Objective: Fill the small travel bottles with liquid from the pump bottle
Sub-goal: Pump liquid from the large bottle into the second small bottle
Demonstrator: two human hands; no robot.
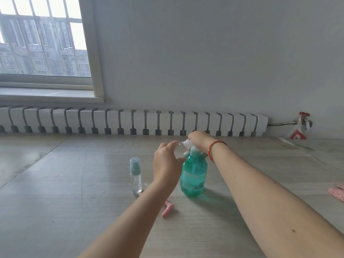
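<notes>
A teal pump bottle (193, 175) stands upright on the wooden table (74, 211). My right hand (198, 140) is curled over its pump head from above. My left hand (167, 162) sits just left of the pump with its fingers curled round a small clear travel bottle (183, 144), held at the spout; most of that bottle is hidden. A second clear travel bottle (135, 175) with a teal spray cap stands upright to the left, apart from both hands.
A pink plastic piece (167, 209) lies on the table under my left forearm. Something pink (337, 193) shows at the right edge. A white radiator (130, 120) runs along the wall behind the table, with a red valve (303, 116) at its right.
</notes>
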